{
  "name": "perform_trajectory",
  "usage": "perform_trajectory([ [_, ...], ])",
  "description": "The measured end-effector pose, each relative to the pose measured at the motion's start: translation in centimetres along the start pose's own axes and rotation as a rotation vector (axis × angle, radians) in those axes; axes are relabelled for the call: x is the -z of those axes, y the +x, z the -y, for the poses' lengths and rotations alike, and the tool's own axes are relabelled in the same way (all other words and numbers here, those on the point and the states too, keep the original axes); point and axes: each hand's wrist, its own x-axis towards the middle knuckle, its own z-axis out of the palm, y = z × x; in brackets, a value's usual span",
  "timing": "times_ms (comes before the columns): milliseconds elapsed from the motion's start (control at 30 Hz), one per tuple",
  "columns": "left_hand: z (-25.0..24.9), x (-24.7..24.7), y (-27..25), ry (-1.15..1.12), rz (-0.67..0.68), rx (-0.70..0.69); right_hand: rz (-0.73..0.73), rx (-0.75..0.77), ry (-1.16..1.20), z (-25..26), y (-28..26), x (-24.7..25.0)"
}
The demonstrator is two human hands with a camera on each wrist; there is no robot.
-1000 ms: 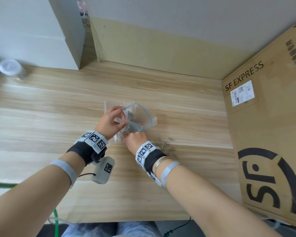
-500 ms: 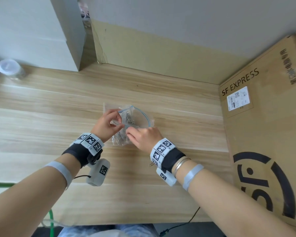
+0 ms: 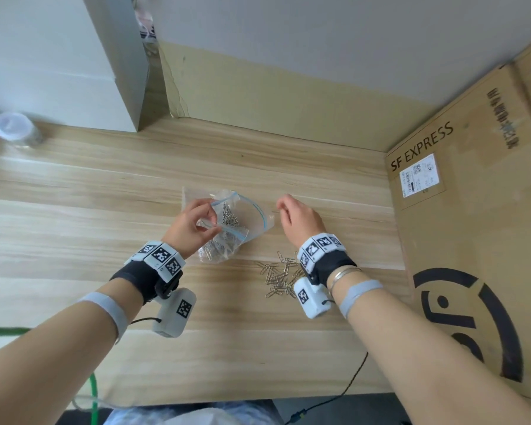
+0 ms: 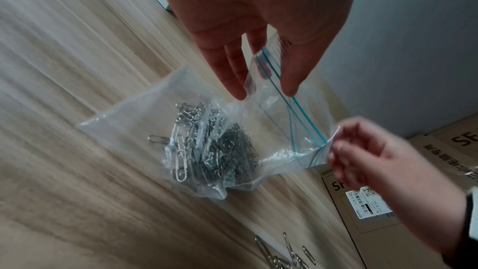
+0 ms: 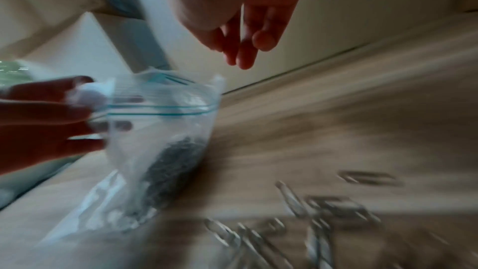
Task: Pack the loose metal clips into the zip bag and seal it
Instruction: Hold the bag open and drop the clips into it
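The left hand (image 3: 193, 225) pinches the near lip of the zip bag (image 3: 246, 222) between thumb and fingers (image 4: 232, 77), holding the mouth apart so the blue zip line bows open. The bag's lower part rests on the table (image 3: 74, 210), just beyond and to the right of this hand, with a dense bundle of paper clips (image 4: 214, 146) sunk into its bottom.

The right hand (image 3: 298, 216) hovers to the right of the bag with its fingers loosely curled. In the head view and the blurred right wrist view it appears to hold nothing, its fingertips (image 5: 245, 54) hanging above the bag's mouth; in the left wrist view they look to be at the far corner of the bag, and contact cannot be told.

A scatter of loose paper clips (image 3: 281, 276) lies on the table beneath the right wrist, near the bag's lower corner.
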Motion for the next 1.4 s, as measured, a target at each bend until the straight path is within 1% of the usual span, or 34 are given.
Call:
perform_trajectory([
  [33, 0.1, 0.0, 0.0, -0.001, -0.004, 0.001, 0.074, -0.028, -0.016, -1.1, -0.7, -0.4],
  [67, 0.2, -0.1, 0.0, -0.005, -0.007, 0.002, 0.184, -0.027, -0.047, -1.9, -1.5, -1.0],
  [133, 0.4, -0.3, 0.0, -0.009, -0.010, -0.005, 0.383, 0.062, -0.120, -2.5, -2.8, -2.7],
  [167, 0.5, -0.4, 0.0, -0.010, -0.012, -0.009, 0.439, 0.131, -0.153, -2.5, -3.2, -3.6],
  [267, 0.6, -0.8, 0.1, -0.013, -0.010, -0.010, 0.506, 0.306, -0.209, -1.3, -3.6, -5.2],
  [367, 0.5, -1.1, 0.1, -0.021, -0.004, -0.006, 0.538, 0.395, -0.265, -1.0, -3.8, -5.6],
  [433, 0.5, -1.2, 0.0, -0.027, -0.003, 0.003, 0.544, 0.406, -0.278, -1.7, -4.1, -5.4],
  [633, 0.5, -1.0, 0.1, -0.042, -0.008, 0.014, 0.480, 0.320, -0.290, -5.2, -5.4, -3.7],
  [733, 0.5, -0.9, 0.0, -0.035, -0.010, 0.017, 0.566, 0.181, -0.361, -6.0, -6.5, -3.4],
  [800, 0.6, -0.9, 0.0, -0.029, -0.009, 0.024, 0.599, 0.137, -0.411, -6.1, -6.9, -3.8],
  [833, 0.6, -0.9, 0.0, -0.029, -0.011, 0.025, 0.593, 0.123, -0.417, -6.2, -7.0, -4.2],
  [900, 0.8, -0.9, 0.0, -0.029, -0.014, 0.026, 0.557, 0.100, -0.370, -6.1, -7.0, -4.9],
  [1033, 0.9, -0.9, 0.0, -0.030, -0.019, 0.034, 0.461, 0.070, -0.101, -5.9, -6.9, -5.6],
  [1133, 0.9, -0.9, -0.1, -0.033, -0.030, 0.027, 0.396, 0.029, 0.025, -5.9, -6.8, -5.7],
  [1267, 0.8, -0.8, -0.2, -0.031, -0.044, 0.012, 0.382, -0.014, 0.081, -5.7, -6.6, -6.0],
  [1400, 0.7, -0.8, -0.1, -0.026, -0.045, 0.017, 0.411, 0.001, 0.055, -5.4, -6.3, -5.6],
])
